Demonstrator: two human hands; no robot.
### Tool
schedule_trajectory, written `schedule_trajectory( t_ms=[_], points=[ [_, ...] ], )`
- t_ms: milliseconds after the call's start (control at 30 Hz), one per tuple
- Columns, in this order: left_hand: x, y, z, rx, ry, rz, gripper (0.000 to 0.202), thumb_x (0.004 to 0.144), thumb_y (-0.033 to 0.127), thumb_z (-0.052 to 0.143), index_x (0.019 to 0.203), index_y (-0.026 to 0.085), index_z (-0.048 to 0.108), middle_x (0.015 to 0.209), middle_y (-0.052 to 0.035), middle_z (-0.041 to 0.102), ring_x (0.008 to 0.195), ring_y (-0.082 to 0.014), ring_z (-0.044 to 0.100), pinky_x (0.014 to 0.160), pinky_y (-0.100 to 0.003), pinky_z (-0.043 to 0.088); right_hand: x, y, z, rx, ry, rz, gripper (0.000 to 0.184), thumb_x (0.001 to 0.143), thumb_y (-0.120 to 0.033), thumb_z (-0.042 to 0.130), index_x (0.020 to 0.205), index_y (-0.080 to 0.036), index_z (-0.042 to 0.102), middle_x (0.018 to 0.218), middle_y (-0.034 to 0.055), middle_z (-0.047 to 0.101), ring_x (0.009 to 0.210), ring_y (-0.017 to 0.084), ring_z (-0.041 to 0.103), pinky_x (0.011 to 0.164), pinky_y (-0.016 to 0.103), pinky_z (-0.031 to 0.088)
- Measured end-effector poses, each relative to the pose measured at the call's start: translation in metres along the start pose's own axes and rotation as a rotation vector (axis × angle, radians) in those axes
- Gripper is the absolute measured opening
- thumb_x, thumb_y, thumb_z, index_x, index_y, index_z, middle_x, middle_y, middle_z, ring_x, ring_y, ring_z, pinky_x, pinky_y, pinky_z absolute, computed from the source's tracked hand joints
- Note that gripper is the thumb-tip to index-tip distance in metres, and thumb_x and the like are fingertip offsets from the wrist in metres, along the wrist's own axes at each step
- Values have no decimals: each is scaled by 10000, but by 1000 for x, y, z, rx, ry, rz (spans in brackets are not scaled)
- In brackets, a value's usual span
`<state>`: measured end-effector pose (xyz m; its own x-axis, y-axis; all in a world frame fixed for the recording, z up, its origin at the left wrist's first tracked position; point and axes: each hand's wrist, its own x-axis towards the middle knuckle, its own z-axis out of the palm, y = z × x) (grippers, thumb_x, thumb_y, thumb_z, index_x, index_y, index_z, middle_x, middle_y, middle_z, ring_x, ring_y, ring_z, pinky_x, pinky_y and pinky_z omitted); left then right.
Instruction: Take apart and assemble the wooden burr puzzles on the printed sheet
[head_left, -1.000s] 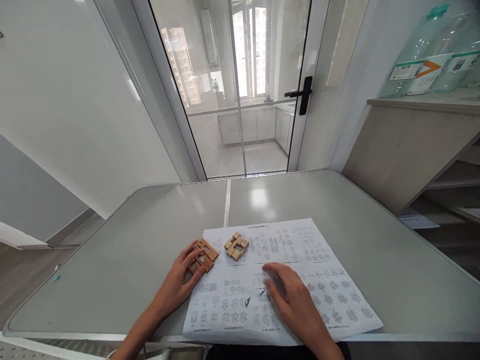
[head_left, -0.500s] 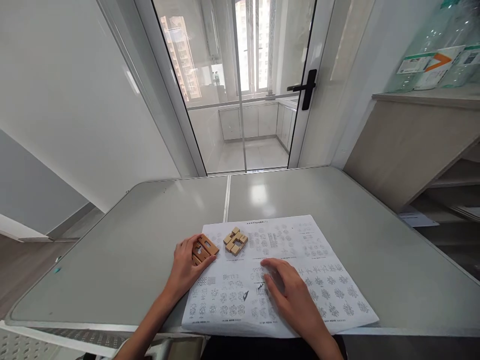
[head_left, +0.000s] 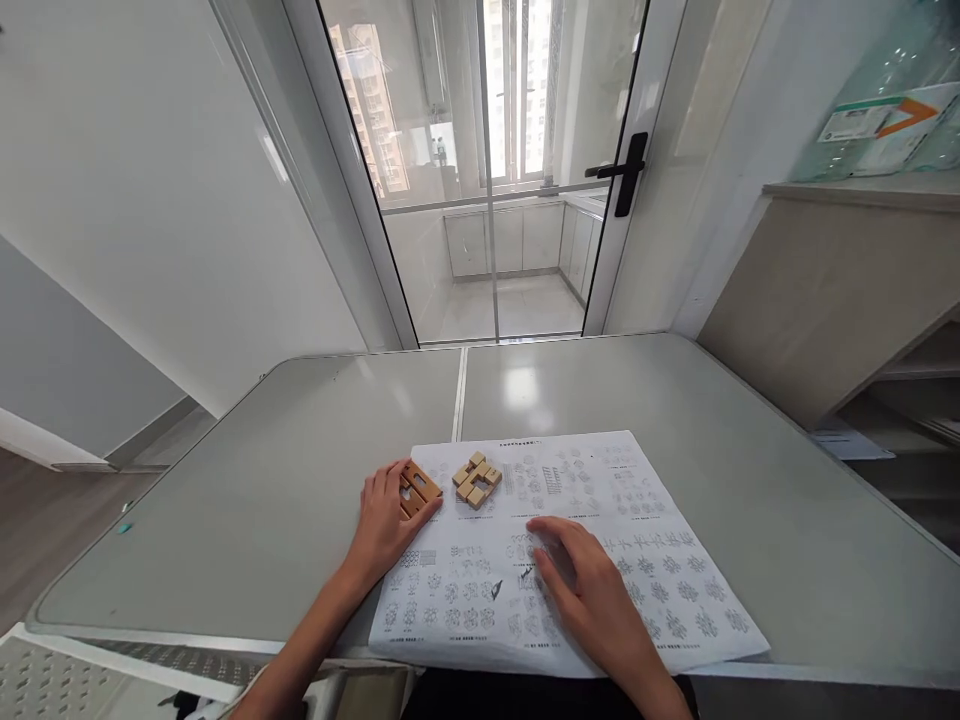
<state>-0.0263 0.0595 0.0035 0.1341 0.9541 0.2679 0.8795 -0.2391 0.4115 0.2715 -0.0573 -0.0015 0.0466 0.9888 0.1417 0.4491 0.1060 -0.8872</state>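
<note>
Left hand (head_left: 386,520) closed round a notched wooden piece (head_left: 418,487), fingers over its far side and thumb along its near edge, at the ten o'clock corner of the printed sheet (head_left: 637,560) on the grey bench (head_left: 262,480). Hard to tell whether lifted clear of the paper or resting on it. Right hand (head_left: 592,600) flat, loosely spread and empty, pressing the sheet toward its six o'clock edge. At three o'clock of the held piece, just beside but apart, a second wooden cluster (head_left: 476,479) lying on the sheet. By judgement: best to grip by the solid outer bars rather than across the slots, move low and slow, steer clear of the neighbouring cluster, and press evenly with the flat palm to stop the paper sliding or creasing.
</note>
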Motion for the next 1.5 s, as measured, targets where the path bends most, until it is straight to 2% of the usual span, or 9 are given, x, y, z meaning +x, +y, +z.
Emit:
schedule_trajectory(
  t_ms=[133,200,300,567,900,1000,1133,1333,1500],
  points=[
    [-4,-1,-5,35,1,-36,662,921,645,664,1448,269,527,1404,-117,642,1436,-415,414,1176,-630,330,0,0,0,-9,-34,11,341,1049,-406,510,1292,-264,702,1371,89,702,1321,307,630,1130,502,532],
    [-6,-3,-8,47,4,-58,650,925,635,670,1458,291,531,1404,-107,652,1437,-416,416,1169,-652,324,0,-1,0,-9,-37,9,346,1051,-406,502,1294,-259,700,1375,91,699,1328,307,623,1140,505,522],
    [-8,-5,-10,16,-10,-61,664,912,609,699,1470,290,532,1395,-105,661,1361,-386,492,1135,-622,389,0,0,0,-6,-28,1,345,1050,-395,508,1301,-253,697,1372,92,701,1328,304,622,1145,499,518],
    [-14,-5,-20,-61,-41,22,679,909,572,715,1482,269,511,1347,-113,661,1289,-358,525,1051,-542,513,0,1,-1,4,-12,-14,322,1050,-380,526,1286,-262,709,1344,84,719,1309,301,640,1125,488,538],
    [-33,-15,-38,-70,-58,43,673,906,586,723,1465,273,516,1333,-111,651,1265,-365,561,1064,-580,525,1,-1,-2,10,-9,-19,317,1051,-377,529,1284,-266,713,1341,82,720,1310,299,641,1119,485,543],
    [-38,0,-43,-102,-78,54,677,913,571,724,1484,286,498,1381,-115,619,1298,-361,555,1073,-568,539,1,-1,-2,13,-22,-24,324,1055,-376,521,1293,-258,706,1344,92,715,1314,305,634,1128,501,533],
    [-40,38,-39,-169,-115,148,720,902,526,758,1526,322,461,1431,-119,585,1339,-362,549,1080,-555,556,0,-2,-2,24,-23,3,318,1052,-381,533,1299,-272,700,1359,83,710,1321,299,631,1124,490,539],
    [-30,100,-12,-267,-222,436,898,826,511,859,1578,329,403,1481,-131,581,1381,-382,514,1123,-601,527,0,4,2,109,104,54,405,1071,-456,487,1413,-268,594,1440,102,663,1298,292,647,1098,481,547],
    [-15,130,15,-286,-321,575,916,830,562,842,1580,280,398,1483,-139,599,1348,-385,515,1124,-603,508,2,7,1,182,231,155,441,1065,-521,479,1403,-255,575,1461,120,642,1273,298,652,1052,476,563]
  ],
)
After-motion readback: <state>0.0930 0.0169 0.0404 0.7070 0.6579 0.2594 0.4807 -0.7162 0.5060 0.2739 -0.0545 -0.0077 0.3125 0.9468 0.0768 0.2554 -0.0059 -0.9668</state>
